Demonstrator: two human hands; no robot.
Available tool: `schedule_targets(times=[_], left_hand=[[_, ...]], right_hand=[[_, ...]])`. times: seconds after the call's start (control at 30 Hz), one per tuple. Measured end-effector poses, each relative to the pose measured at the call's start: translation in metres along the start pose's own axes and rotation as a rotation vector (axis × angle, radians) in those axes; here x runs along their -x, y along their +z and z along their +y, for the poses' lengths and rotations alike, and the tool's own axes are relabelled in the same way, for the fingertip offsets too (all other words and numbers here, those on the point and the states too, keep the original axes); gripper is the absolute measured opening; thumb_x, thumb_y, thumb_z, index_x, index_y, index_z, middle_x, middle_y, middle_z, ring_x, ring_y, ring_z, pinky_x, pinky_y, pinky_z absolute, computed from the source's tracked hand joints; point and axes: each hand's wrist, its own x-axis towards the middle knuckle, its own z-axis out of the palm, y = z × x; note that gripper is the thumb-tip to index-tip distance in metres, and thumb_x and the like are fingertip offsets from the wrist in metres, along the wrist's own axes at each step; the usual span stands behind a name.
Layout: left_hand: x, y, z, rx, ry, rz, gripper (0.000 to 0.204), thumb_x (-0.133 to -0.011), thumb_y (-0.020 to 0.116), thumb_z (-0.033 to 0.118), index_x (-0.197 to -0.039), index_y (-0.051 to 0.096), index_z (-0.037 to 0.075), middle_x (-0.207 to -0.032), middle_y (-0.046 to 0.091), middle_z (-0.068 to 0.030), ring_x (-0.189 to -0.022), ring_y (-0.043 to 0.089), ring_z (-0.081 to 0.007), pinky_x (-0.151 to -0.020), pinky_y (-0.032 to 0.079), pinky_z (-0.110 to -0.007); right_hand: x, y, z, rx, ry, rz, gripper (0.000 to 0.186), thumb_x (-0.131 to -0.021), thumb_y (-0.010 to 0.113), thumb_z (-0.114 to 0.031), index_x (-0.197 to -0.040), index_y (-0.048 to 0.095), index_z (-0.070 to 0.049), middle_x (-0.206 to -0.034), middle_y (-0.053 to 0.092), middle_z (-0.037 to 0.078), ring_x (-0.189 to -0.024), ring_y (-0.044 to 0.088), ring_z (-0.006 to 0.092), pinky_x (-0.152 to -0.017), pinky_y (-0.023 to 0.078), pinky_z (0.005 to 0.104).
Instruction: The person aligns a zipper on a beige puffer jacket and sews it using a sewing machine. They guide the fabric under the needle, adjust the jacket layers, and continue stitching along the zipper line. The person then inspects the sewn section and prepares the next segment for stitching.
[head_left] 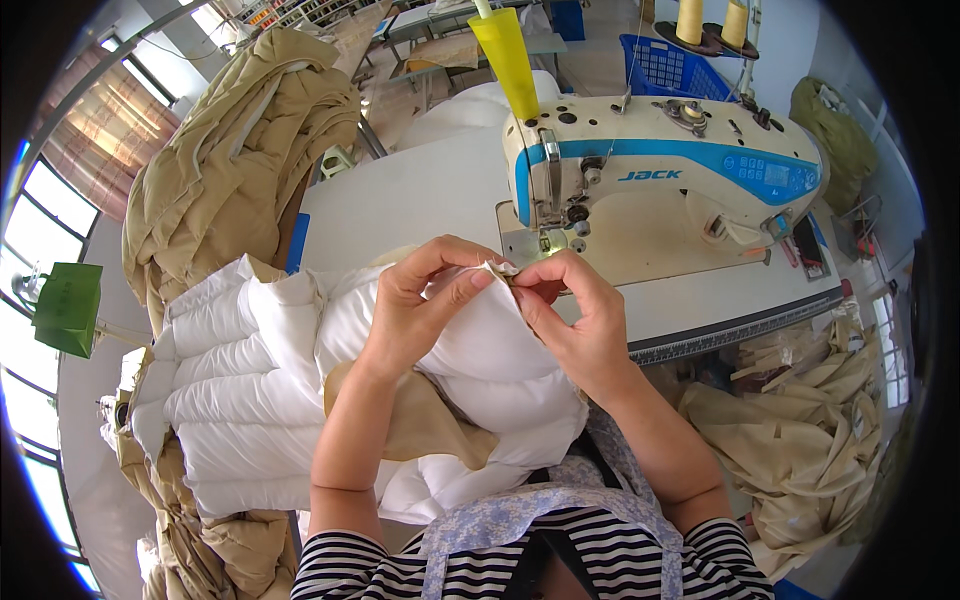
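Observation:
Both my hands pinch the edge of a white quilted, padded garment piece [240, 380], close in front of the sewing machine's needle area. My left hand [425, 300] grips the edge between thumb and fingers. Right beside it, my right hand [570, 310] pinches the same edge, where a thin beige fabric layer shows along the seam. The padded piece spreads over the table's front and my lap, with a beige fabric flap [430, 420] hanging between my forearms. The white sewing machine [660, 170] with its blue stripe stands just beyond my hands.
A heap of beige padded garments [230, 150] rises at the left. More beige fabric [800, 430] lies at the lower right. Yellow thread cones [690, 22] stand behind the machine near a blue crate [665, 68]. A ruler strip runs along the front edge of the white table [420, 170].

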Motion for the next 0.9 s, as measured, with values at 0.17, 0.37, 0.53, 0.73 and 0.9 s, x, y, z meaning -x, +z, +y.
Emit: schedule_targets(times=[0.17,0.37,0.53,0.73,0.9], left_hand=[[0.001,0.001,-0.001,0.026,0.013,0.006,0.009,-0.096,0.069,0.007,-0.104,0.070,0.003,-0.104,0.071,-0.0022,-0.094,0.062,-0.0086,-0.085,0.049,-0.025],[0.001,0.009,0.000,-0.063,0.047,0.053,0.008,-0.097,0.068,0.006,-0.103,0.066,0.001,-0.098,0.068,-0.0030,-0.092,0.062,-0.0092,-0.084,0.050,-0.025],[0.003,0.017,-0.006,-0.208,0.079,0.107,0.010,-0.097,0.067,0.005,-0.106,0.063,0.001,-0.098,0.067,-0.0037,-0.089,0.062,-0.0123,-0.084,0.050,-0.026],[-0.002,0.021,-0.003,-0.110,0.027,0.091,0.016,-0.095,0.070,0.008,-0.107,0.063,0.000,-0.099,0.067,-0.0050,-0.091,0.062,-0.0156,-0.086,0.050,-0.027],[-0.013,0.004,0.019,-0.250,-0.035,-0.135,0.022,-0.095,0.070,0.010,-0.114,0.063,0.000,-0.099,0.064,-0.0030,-0.090,0.056,-0.0095,-0.082,0.047,-0.024]], right_hand=[[0.001,0.003,-0.001,-0.024,0.037,0.052,0.014,-0.088,0.072,0.003,-0.099,0.066,-0.002,-0.090,0.069,0.006,-0.078,0.067,0.0127,-0.070,0.054,0.0267],[-0.003,0.001,0.004,0.025,-0.054,0.064,0.014,-0.087,0.071,0.005,-0.098,0.065,-0.002,-0.091,0.062,0.004,-0.074,0.063,0.0111,-0.065,0.051,0.0257],[-0.002,0.001,0.003,-0.056,-0.007,0.093,0.014,-0.086,0.072,0.003,-0.096,0.064,-0.002,-0.092,0.059,0.004,-0.072,0.060,0.0106,-0.063,0.049,0.0238],[-0.001,-0.002,0.000,-0.029,0.028,0.070,0.012,-0.087,0.072,0.003,-0.095,0.064,-0.002,-0.092,0.060,0.004,-0.071,0.059,0.0095,-0.063,0.049,0.0237],[-0.003,-0.003,0.001,-0.019,0.001,0.064,0.013,-0.087,0.072,0.003,-0.096,0.064,-0.001,-0.092,0.060,0.004,-0.072,0.059,0.0099,-0.065,0.050,0.0239]])
